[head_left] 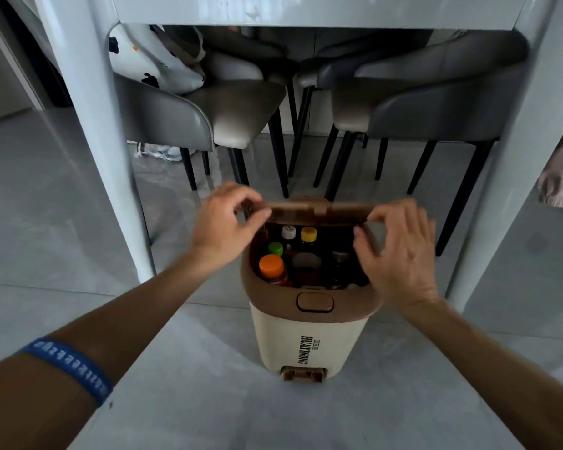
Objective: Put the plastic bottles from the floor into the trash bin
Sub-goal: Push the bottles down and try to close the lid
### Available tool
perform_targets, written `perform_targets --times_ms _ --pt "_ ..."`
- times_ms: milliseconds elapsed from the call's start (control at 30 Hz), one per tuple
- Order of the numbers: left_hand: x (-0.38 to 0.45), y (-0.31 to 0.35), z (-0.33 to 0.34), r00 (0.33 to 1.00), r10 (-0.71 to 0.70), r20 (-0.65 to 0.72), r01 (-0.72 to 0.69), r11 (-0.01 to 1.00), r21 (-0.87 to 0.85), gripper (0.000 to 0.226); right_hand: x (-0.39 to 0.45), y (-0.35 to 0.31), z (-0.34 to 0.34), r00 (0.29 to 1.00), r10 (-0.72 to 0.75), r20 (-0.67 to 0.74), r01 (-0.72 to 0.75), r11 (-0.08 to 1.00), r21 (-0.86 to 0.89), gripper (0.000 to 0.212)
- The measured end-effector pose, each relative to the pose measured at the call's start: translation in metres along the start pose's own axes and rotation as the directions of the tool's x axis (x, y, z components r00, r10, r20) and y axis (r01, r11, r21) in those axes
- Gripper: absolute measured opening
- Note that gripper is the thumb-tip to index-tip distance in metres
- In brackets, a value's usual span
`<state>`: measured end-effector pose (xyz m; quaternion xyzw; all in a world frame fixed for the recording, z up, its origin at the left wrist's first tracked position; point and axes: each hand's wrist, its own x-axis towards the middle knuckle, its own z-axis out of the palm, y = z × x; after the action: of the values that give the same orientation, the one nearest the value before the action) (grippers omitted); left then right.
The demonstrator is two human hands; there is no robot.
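Note:
A cream trash bin (309, 339) with a brown rim stands on the grey floor in front of me. Its brown lid (319, 211) is tipped up at the back. Inside stand several plastic bottles, among them one with an orange cap (271, 265), one with a green cap (275, 248), one with a white cap (288, 231) and one with a yellow cap (308, 234). My left hand (228, 219) pinches the lid's left end. My right hand (400, 251) pinches the lid's right end, its palm over the bin's right rim.
A white table (306, 8) spans the top, with thick legs at left (95, 125) and right (514, 157). Two grey chairs (228, 118) (413, 102) with black legs stand under it, just behind the bin. A brown pedal (303, 374) sticks out at the bin's foot.

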<state>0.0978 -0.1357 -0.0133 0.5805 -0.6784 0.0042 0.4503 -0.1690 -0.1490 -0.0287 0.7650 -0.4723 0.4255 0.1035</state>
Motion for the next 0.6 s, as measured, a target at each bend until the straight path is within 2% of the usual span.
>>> perform_targets --times_ms 33,67,133,167,233,267,333,367,433,500,600 --pt "0.007 0.004 0.0 0.985 -0.135 -0.106 0.13 0.99 -0.053 0.02 0.007 -0.002 -0.001 0.999 0.032 -0.031 -0.032 0.999 0.014 0.022" --pt "0.014 0.008 0.003 0.943 -0.277 -0.186 0.258 0.959 -0.121 0.022 0.012 -0.003 0.0 1.0 0.021 -0.018 -0.021 1.0 0.011 0.019" --pt "0.019 0.016 0.01 0.867 -0.457 -0.2 0.429 0.888 -0.167 0.026 0.019 -0.003 0.01 0.982 -0.026 0.188 0.014 0.998 0.063 0.012" --pt "0.018 0.018 0.014 0.874 -0.468 -0.131 0.453 0.883 -0.124 0.024 0.02 -0.004 0.018 0.939 -0.02 0.343 -0.018 0.994 0.107 0.014" --pt "0.009 0.022 0.023 0.915 -0.38 0.136 0.384 0.923 -0.006 0.017 0.02 -0.008 0.037 0.8 -0.004 0.601 -0.082 0.99 0.116 0.033" --pt "0.004 0.023 0.026 0.902 -0.32 0.29 0.318 0.946 0.056 0.015 0.02 -0.01 0.046 0.751 -0.013 0.661 -0.063 0.994 0.092 0.046" --pt "-0.002 0.021 0.029 0.815 -0.259 0.518 0.197 0.965 0.173 0.014 0.022 -0.015 0.063 0.693 -0.029 0.721 -0.017 0.998 0.056 0.065" --pt "-0.003 0.02 0.03 0.774 -0.26 0.577 0.157 0.962 0.222 0.015 0.024 -0.018 0.069 0.656 -0.017 0.754 -0.007 1.0 0.029 0.073" --pt "-0.004 0.019 0.032 0.751 -0.263 0.606 0.108 0.954 0.28 0.02 0.026 -0.018 0.081 0.597 0.075 0.799 -0.031 0.997 -0.07 0.077" --pt "-0.001 0.021 0.037 0.762 -0.261 0.592 0.068 0.942 0.328 0.023 0.03 -0.013 0.087 0.586 0.218 0.781 -0.134 0.976 -0.172 0.07" --pt "0.008 0.021 0.049 0.734 -0.342 0.586 0.009 0.869 0.495 0.028 0.037 -0.005 0.09 0.504 0.328 0.799 -0.247 0.941 -0.231 0.072"
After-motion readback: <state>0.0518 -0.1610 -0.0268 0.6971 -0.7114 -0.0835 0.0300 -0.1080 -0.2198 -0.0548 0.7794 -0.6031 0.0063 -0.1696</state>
